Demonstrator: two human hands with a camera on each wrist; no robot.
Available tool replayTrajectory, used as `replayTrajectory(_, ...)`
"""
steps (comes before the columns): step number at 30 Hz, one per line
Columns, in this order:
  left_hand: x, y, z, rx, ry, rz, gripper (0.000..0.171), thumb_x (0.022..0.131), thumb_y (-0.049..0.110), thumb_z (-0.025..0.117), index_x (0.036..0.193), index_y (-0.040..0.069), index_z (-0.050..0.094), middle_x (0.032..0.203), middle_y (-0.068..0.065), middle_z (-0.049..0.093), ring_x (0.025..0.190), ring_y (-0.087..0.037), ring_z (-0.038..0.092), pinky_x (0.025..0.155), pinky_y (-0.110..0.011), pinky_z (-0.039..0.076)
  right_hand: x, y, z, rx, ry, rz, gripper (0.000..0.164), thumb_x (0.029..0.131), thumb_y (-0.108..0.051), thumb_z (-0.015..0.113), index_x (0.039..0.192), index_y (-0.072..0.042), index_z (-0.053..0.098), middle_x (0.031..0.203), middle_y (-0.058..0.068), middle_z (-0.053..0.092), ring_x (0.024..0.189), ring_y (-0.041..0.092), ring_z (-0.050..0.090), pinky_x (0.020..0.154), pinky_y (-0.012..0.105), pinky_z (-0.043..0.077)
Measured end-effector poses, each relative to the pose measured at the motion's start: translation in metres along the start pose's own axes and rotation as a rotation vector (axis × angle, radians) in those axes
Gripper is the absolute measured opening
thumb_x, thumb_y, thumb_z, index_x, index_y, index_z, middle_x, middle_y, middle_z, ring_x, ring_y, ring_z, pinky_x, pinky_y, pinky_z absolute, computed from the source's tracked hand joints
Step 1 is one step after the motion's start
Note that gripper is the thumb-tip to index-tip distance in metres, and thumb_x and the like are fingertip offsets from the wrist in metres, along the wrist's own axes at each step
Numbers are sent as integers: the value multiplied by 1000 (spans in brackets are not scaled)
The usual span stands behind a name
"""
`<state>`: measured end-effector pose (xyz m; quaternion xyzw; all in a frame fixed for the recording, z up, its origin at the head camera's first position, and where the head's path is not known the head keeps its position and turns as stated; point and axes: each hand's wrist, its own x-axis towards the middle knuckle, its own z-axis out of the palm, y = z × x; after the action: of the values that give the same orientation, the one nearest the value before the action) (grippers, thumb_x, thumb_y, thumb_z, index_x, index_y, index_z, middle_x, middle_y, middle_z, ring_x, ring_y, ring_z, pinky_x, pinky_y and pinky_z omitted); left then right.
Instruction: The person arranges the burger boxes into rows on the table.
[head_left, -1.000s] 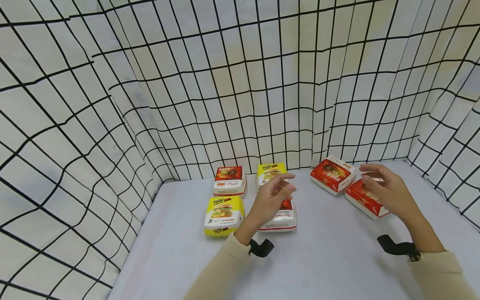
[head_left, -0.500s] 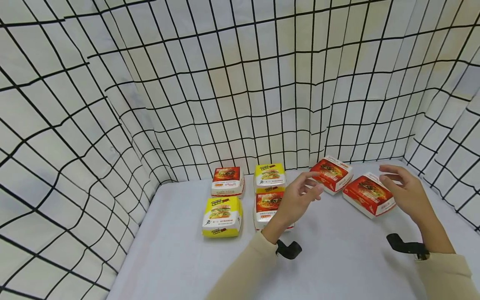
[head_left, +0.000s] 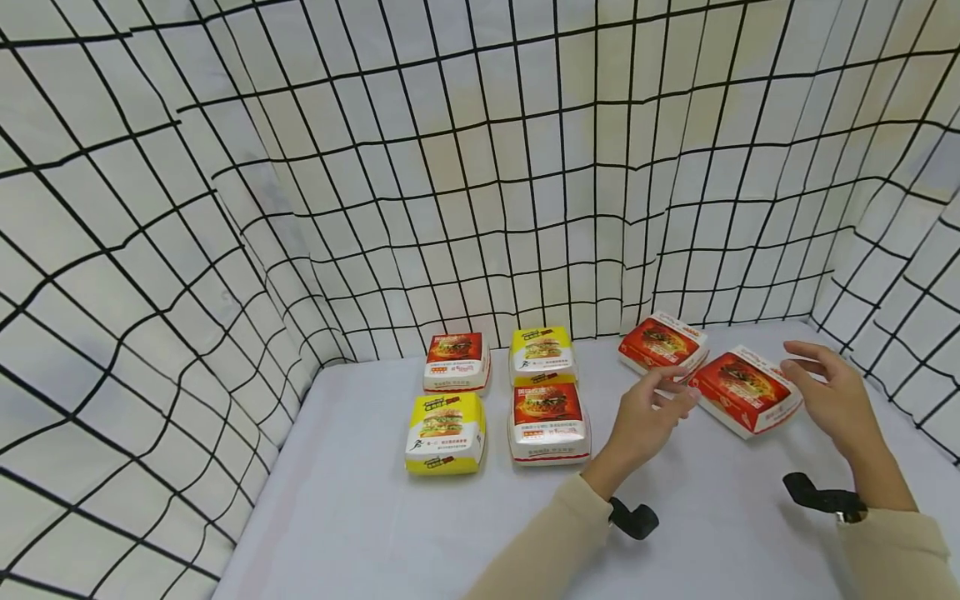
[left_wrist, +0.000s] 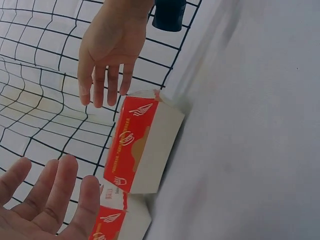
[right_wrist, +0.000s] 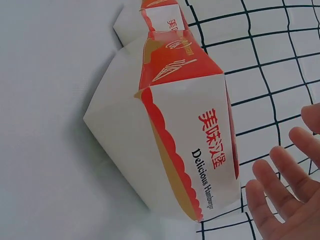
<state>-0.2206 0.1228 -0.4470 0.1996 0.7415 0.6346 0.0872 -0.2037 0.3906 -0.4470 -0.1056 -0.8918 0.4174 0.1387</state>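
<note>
A red and white burger box (head_left: 746, 390) lies turned at an angle on the right of the table, between the two hands. My left hand (head_left: 648, 418) is at its left corner, fingers spread and loosely bent, holding nothing. On the box's right side my right hand (head_left: 834, 400) hovers with relaxed fingers. Close behind, a second red burger box (head_left: 663, 343) touches or nearly meets the first at a corner. In the right wrist view the near box (right_wrist: 190, 145) shows its printed white side, with my fingers (right_wrist: 272, 185) apart from it.
Two yellow burger boxes (head_left: 446, 433) (head_left: 543, 353) and two red ones (head_left: 457, 362) (head_left: 550, 423) form two rows at the left and middle. A white cloth wall (head_left: 465, 192) with a black grid encloses the white table (head_left: 337, 500) at back and sides.
My left hand has moved right, from over the middle boxes to beside the angled red box. The right hand has shifted slightly right, off that box's top. The boxes stay put.
</note>
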Motion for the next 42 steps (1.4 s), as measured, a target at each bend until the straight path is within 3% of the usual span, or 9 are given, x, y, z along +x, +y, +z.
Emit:
replayTrajectory(4, 5, -7, 15, 25, 47, -57, 35, 97, 43, 67, 132, 36, 62, 111, 20, 62, 91, 3, 56, 70, -19, 51, 2, 5, 3, 15, 15, 39, 63, 107, -45, 43, 155, -3, 38, 151, 28, 43, 131, 45, 43, 88, 37, 55)
replayTrajectory(8, 6, -16, 29, 45, 103, -107, 35, 97, 43, 68, 131, 39, 62, 115, 16, 63, 97, 4, 53, 72, -19, 51, 3, 11, 6, 30, 1, 84, 66, 108, -46, 41, 156, -2, 35, 154, 30, 39, 136, 49, 39, 102, 67, 45)
replayTrajectory(19, 6, -21, 64, 57, 172, -212, 38, 90, 35, 78, 126, 38, 63, 114, 16, 57, 93, 1, 51, 69, -18, 49, 2, 26, 5, 50, -58, 176, 70, 108, -48, 40, 158, 0, 30, 156, 37, 33, 139, 56, 32, 92, 64, 44)
replayTrajectory(26, 7, -25, 78, 340, 135, -161, 56, 87, 44, 79, 137, 47, 54, 140, 14, 44, 119, -9, 54, 91, -32, 57, 2, 28, 9, 75, -77, 179, 72, 107, -48, 40, 158, 1, 28, 158, 36, 31, 140, 57, 31, 98, 72, 41)
replayTrajectory(30, 8, -25, 86, 493, 106, -141, 67, 87, 50, 77, 145, 54, 44, 149, 10, 38, 128, -18, 52, 95, -40, 57, 4, 30, 9, 75, -78, 178, 73, 107, -48, 40, 158, 2, 27, 159, 36, 30, 140, 57, 30, 101, 75, 39)
replayTrajectory(33, 9, -22, 93, 568, 78, -153, 70, 88, 55, 74, 147, 60, 37, 155, 9, 34, 131, -21, 50, 95, -45, 57, 6, 32, 8, 70, -86, 175, 74, 107, -50, 40, 158, 1, 28, 159, 35, 31, 139, 55, 32, 101, 73, 41)
replayTrajectory(36, 9, -19, 100, 563, 61, -167, 68, 88, 55, 73, 146, 63, 37, 160, 8, 29, 136, -24, 46, 100, -50, 54, 7, 33, 7, 52, -86, 168, 73, 106, -51, 40, 157, 1, 30, 157, 33, 32, 134, 51, 37, 90, 48, 54)
replayTrajectory(39, 9, -19, 103, 550, 49, -165, 67, 89, 54, 72, 146, 62, 37, 162, 7, 28, 138, -26, 45, 104, -51, 51, 9, 35, 8, 46, -81, 158, 72, 107, -50, 41, 156, 2, 32, 155, 33, 35, 125, 46, 42, 74, 21, 47)
replayTrajectory(42, 10, -20, 102, 545, 57, -188, 68, 89, 52, 73, 146, 62, 38, 160, 7, 31, 135, -30, 49, 104, -52, 50, 11, 36, 12, 56, -96, 157, 73, 106, -50, 41, 156, 2, 31, 155, 35, 34, 125, 47, 43, 66, 13, 41)
